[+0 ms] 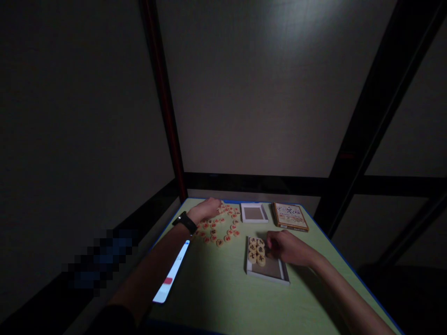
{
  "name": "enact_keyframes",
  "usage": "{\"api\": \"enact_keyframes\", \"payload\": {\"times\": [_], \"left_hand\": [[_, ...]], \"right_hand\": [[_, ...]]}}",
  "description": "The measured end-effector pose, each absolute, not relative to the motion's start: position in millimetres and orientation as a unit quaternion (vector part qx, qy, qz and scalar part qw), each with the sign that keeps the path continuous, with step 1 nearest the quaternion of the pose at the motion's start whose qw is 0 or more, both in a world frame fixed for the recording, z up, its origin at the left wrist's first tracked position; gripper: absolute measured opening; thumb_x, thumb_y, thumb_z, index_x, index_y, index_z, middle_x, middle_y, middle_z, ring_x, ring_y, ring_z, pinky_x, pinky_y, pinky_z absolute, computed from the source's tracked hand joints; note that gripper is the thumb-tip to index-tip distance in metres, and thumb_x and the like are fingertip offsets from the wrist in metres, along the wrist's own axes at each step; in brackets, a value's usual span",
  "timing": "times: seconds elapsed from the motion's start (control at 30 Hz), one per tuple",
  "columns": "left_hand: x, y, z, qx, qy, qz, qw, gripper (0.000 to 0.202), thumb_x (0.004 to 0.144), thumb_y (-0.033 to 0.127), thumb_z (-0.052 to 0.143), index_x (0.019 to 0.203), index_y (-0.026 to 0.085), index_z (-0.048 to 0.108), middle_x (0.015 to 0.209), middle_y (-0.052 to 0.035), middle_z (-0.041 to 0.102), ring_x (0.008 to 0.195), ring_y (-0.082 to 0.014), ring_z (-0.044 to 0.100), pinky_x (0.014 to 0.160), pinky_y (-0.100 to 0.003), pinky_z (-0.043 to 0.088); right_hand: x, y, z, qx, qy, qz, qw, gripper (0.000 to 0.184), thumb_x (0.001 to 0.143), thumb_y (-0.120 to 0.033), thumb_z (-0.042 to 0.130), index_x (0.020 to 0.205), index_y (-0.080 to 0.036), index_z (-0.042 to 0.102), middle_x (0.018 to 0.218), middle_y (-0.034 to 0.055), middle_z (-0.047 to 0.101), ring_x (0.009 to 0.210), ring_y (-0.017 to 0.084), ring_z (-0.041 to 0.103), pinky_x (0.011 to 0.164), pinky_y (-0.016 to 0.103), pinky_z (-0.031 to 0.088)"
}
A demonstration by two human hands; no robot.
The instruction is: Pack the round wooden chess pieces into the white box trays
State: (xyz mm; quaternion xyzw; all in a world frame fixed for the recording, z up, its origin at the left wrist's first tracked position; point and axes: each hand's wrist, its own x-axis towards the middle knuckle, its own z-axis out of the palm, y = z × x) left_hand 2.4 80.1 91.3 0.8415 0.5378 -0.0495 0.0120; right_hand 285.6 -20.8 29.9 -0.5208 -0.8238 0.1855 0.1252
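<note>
My left hand (208, 208), with a dark watch (186, 222) on its wrist, reaches to the far left of the table. Its fingers are closed at the edge of a scatter of round Chinese chess pieces (227, 238), most with red characters. What they grip, if anything, is hidden. My right hand (287, 247) hovers at the right side of a shallow white-rimmed tray (268, 276), fingers pinched together; I cannot make out what is between them. Several black-lettered chess pieces (256, 251) lie in two columns in the tray's left part.
A second white-rimmed tray (254, 205) sits at the back, beside a printed box (290, 217) at the back right. A lit phone (172, 274) lies under my left forearm. The green table (216, 288) has a blue edge, with a wall (258, 116) behind.
</note>
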Motion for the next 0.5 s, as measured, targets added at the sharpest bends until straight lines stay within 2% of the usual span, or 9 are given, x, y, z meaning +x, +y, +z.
{"api": "enact_keyframes", "payload": {"times": [0.2, 0.37, 0.5], "left_hand": [[-49, 78, 90, 0.826, 0.562, -0.046, 0.022, 0.021, 0.076, 0.013, 0.057, 0.093, 0.019, 0.068, 0.1, -0.0067, 0.071, 0.093, -0.0193, 0.065, 0.078, -0.023, 0.047], [-79, 78, 79, 0.804, 0.593, -0.043, 0.034, 0.028, 0.068, 0.006, 0.059, 0.092, 0.019, 0.066, 0.098, -0.0061, 0.069, 0.09, -0.0186, 0.063, 0.075, -0.021, 0.046], [-98, 81, 70, 0.773, 0.631, -0.054, 0.04, 0.027, 0.067, 0.01, 0.062, 0.094, 0.016, 0.065, 0.096, -0.0077, 0.068, 0.089, -0.0203, 0.063, 0.074, -0.023, 0.046]], "right_hand": [[285, -20, 33, -0.52, -0.824, 0.189, 0.121, 0.008, 0.067, -0.018, 0.062, 0.074, -0.018, 0.059, 0.065, -0.0021, 0.06, 0.061, 0.013, 0.05, 0.054, 0.023, 0.03], [284, -20, 36, -0.522, -0.82, 0.202, 0.121, 0.008, 0.066, -0.016, 0.06, 0.073, -0.018, 0.057, 0.065, -0.0023, 0.06, 0.06, 0.013, 0.049, 0.054, 0.023, 0.03], [283, -21, 36, -0.516, -0.823, 0.205, 0.124, 0.007, 0.067, -0.018, 0.06, 0.072, -0.019, 0.055, 0.064, -0.0021, 0.058, 0.06, 0.014, 0.049, 0.055, 0.023, 0.031]]}}
